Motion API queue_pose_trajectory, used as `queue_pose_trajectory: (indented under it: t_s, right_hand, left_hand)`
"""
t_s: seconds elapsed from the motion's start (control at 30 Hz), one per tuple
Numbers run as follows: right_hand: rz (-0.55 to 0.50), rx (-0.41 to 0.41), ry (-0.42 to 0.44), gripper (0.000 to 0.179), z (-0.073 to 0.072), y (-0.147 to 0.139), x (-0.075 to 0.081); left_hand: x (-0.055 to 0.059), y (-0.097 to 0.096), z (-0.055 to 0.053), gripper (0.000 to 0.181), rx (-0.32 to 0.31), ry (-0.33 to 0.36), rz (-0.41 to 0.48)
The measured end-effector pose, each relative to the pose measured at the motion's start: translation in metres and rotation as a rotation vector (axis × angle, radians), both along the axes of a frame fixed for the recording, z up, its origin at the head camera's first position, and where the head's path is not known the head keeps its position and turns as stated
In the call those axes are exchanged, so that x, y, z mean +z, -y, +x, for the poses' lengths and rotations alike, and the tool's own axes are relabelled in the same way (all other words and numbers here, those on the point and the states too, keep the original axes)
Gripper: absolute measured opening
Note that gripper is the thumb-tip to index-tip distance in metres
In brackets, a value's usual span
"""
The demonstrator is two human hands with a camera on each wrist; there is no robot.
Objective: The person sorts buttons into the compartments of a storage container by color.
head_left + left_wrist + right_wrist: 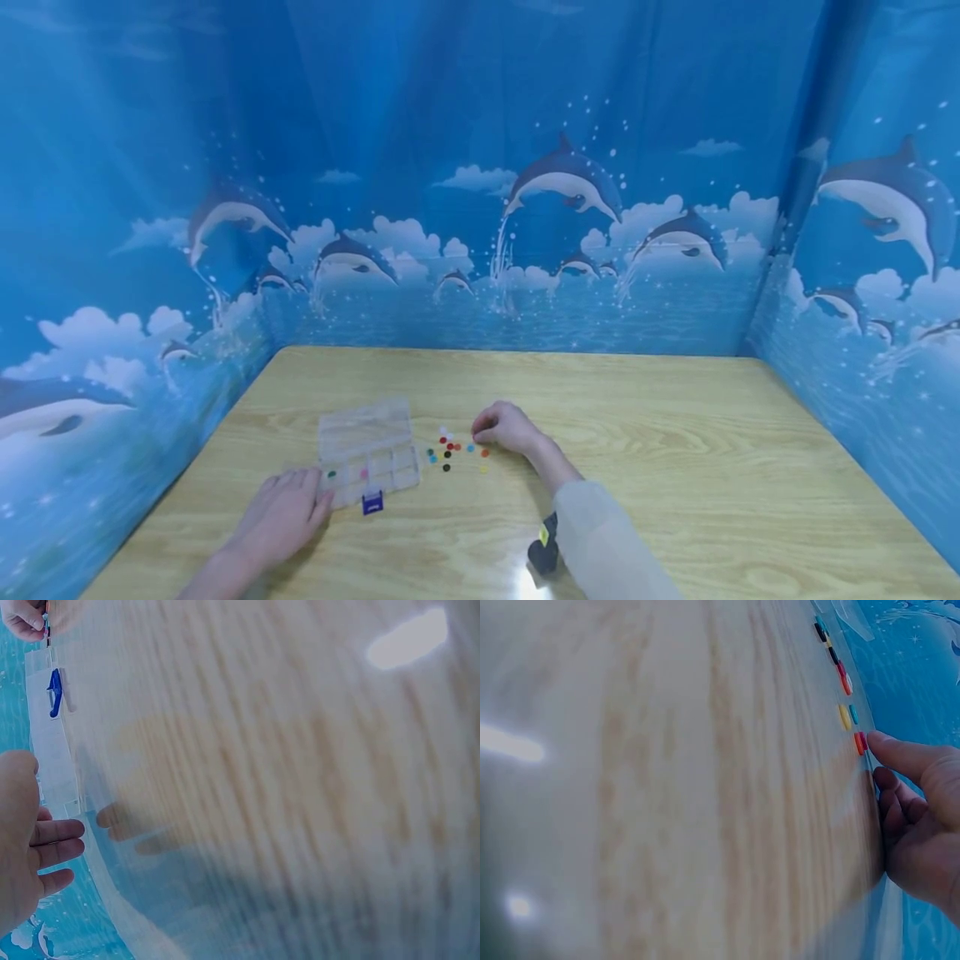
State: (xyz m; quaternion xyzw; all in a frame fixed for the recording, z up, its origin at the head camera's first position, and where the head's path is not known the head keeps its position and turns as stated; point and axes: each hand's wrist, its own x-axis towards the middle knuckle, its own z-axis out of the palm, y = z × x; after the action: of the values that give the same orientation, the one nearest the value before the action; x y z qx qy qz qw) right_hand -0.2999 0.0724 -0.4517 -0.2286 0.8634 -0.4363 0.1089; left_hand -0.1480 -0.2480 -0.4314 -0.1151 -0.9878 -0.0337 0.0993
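A clear plastic compartment box (405, 468) lies on the table at left centre, its lid (365, 427) folded back. Inside sit a green button (332, 474) and a pink button (364, 473). My left hand (281, 510) rests against the box's left end, fingers extended, the thumb near the front corner. To the box's right, small round buttons (447, 454) in several colours are scattered. Over their right side my right hand (507, 427) pinches a small pinkish-red button (865, 741) at its fingertips, partly hidden. An orange button (485, 453) lies close by.
A blue tag (372, 502) sits at the box's front edge. Near my right forearm is a black object with a yellow mark (543, 546). Blue dolphin-print curtains (480, 250) surround the back and sides of the wooden table (675, 467).
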Motion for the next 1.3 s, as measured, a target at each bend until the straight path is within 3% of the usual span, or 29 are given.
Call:
queue_pose_trajectory:
  t_s: [0.63, 0.93, 1.3]
  right_hand:
    - [0.06, -0.019, -0.018, 0.003, 0.0043, 0.0037, 0.002]
    - [0.024, -0.012, -0.018, 0.004, 0.0039, 0.0, 0.0]
    - [-0.089, -0.095, 0.051, 0.006, -0.0022, -0.003, 0.0022]
  left_hand:
    - [-0.0014, 0.0008, 0.0021, 0.019, 0.017, 0.023, -0.001]
    - [-0.0013, 0.0015, 0.0001, 0.02, 0.021, 0.033, -0.004]
    - [-0.0015, 0.0014, -0.0008, 0.019, 0.008, 0.011, -0.003]
